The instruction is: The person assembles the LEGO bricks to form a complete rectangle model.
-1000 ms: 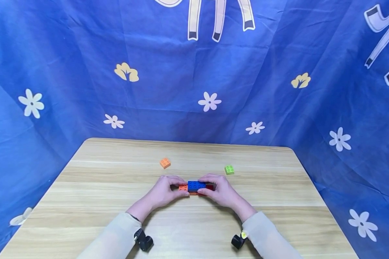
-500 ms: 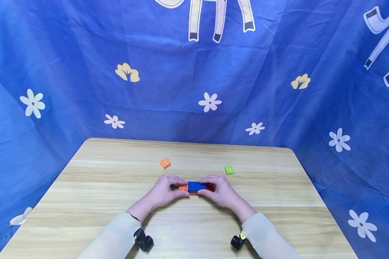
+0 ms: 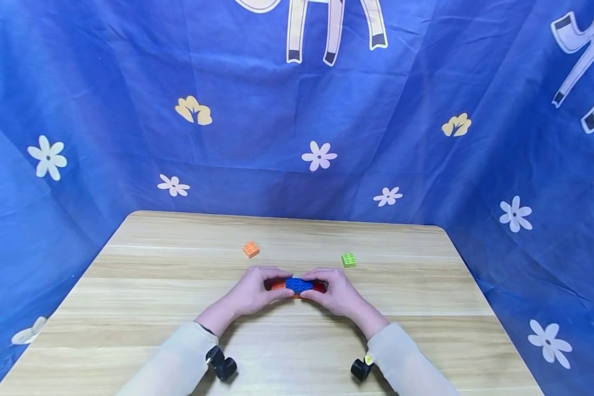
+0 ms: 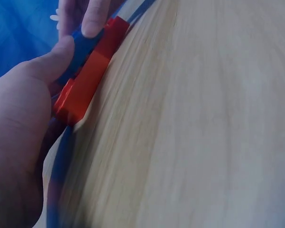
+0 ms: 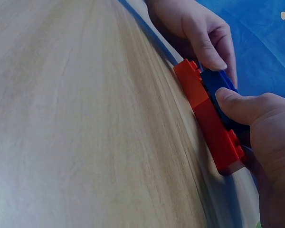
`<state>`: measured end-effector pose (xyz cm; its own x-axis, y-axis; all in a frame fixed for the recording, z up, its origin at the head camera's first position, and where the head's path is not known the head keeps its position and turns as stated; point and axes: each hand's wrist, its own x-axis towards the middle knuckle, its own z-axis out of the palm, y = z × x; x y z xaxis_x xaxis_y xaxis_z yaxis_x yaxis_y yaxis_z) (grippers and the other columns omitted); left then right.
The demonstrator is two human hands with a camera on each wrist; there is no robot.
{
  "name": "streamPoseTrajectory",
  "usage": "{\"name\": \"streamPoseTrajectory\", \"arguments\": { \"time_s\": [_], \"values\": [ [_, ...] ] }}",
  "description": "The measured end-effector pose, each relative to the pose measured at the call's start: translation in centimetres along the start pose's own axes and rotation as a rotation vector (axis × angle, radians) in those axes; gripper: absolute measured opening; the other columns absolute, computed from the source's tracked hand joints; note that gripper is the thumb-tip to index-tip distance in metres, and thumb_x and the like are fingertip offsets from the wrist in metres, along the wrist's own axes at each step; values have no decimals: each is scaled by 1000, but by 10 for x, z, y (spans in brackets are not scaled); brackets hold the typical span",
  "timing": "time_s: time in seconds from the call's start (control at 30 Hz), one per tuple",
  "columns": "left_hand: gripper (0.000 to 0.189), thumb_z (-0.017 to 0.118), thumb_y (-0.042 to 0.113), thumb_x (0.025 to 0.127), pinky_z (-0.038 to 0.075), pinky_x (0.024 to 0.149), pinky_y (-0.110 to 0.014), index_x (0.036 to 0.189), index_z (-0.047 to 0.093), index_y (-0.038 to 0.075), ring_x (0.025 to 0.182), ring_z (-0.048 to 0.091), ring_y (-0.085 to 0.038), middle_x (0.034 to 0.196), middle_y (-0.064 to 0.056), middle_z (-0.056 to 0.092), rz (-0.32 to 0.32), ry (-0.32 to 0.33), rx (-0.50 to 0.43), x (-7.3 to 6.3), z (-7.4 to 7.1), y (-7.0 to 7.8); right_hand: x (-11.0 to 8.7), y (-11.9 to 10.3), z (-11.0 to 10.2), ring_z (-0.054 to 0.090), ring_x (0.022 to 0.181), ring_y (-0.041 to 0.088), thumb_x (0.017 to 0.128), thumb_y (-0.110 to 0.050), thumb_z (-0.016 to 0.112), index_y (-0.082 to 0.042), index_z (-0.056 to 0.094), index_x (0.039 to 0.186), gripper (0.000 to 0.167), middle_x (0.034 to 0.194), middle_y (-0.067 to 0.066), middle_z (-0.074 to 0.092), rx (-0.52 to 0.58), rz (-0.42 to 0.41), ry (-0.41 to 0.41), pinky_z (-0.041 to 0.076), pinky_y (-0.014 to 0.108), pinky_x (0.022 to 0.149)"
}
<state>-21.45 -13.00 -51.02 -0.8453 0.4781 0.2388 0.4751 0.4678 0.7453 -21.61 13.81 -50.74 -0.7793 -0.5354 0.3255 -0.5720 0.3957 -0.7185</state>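
Note:
A blue toy building brick (image 3: 298, 285) lies on top of an orange brick (image 4: 88, 85) and a red brick (image 5: 217, 135), which stand end to end on the table and bridge under it. My left hand (image 3: 257, 289) pinches the blue brick near its left end, thumb on the near side and fingers behind. At the other end, the thumb and fingers of my right hand (image 3: 334, 291) grip the same brick. Studs of the orange brick show at the left, and studs of the red one at the right.
A small light-orange brick (image 3: 251, 249) sits farther back on the wooden table (image 3: 178, 264), left of centre. To the right at the back is a small green brick (image 3: 348, 260). A blue patterned cloth (image 3: 247, 121) hangs behind the table and along its sides.
My left hand has slid right, from the orange brick onto the left end of the blue brick. My right hand keeps its grip on the blue brick.

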Motion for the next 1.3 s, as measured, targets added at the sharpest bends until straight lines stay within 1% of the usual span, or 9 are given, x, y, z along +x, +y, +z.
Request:
{"name": "streamPoseTrajectory", "arguments": {
  "time_s": [0.1,0.2,0.3,0.4,0.5,0.8,0.97,1.13,1.3],
  "values": [
    [42,84,39,93,57,95,-38,126,79,14,111,70,-16,118,2,76,16,6,-27,2,2,1,1,1,1,70,111,13,91,-24,88,-11,80,121,34,117,-2,76,1,2,1,58,33,96],
    [37,85,37,92,57,93,-36,123,80,16,108,70,-13,115,5,77,10,15,-31,3,3,1,1,2,1,70,112,12,90,-25,88,-10,79,123,37,117,-1,77,-4,38,-6,57,32,97],
    [36,86,38,92,57,94,-36,122,81,18,107,70,-11,114,7,77,1,12,-27,4,3,1,2,2,0,70,112,12,89,-25,89,-10,79,123,38,117,0,77,-5,78,-14,56,32,98],
    [35,86,40,92,56,94,-35,120,81,20,106,69,-9,113,10,76,-19,-4,-39,5,3,1,3,2,0,70,110,12,90,-26,89,-10,80,123,38,117,0,77,-1,102,-21,57,32,96],
    [35,86,41,91,56,95,-34,119,81,21,106,69,-8,112,12,76,-37,-15,-56,6,3,0,4,2,-1,70,109,11,90,-28,89,-12,80,122,37,116,-1,78,3,116,-29,57,31,95],
    [34,86,40,91,56,95,-34,119,81,22,107,69,-7,114,11,76,-47,-16,-66,8,4,-1,4,5,-1,70,109,10,88,-28,90,-14,81,122,37,115,-4,78,38,147,-26,57,30,95],
    [33,87,38,91,56,95,-34,119,81,23,107,69,-9,113,11,76,-40,-11,-73,9,5,-2,5,7,-1,70,109,10,88,-29,90,-15,81,121,37,115,-5,78,53,146,-11,57,31,95],
    [33,88,37,90,56,94,-35,118,82,20,107,70,-13,113,8,77,-21,17,-90,10,8,-5,4,8,0,70,108,10,86,-28,91,-16,82,119,36,113,-7,78,50,134,6,56,31,95],
    [33,89,36,88,56,94,-33,117,82,22,106,70,-11,112,11,77,-27,18,-109,8,9,-4,2,10,3,71,106,11,85,-27,92,-17,83,118,35,111,-9,78,70,122,12,56,31,95]
  ]
}}
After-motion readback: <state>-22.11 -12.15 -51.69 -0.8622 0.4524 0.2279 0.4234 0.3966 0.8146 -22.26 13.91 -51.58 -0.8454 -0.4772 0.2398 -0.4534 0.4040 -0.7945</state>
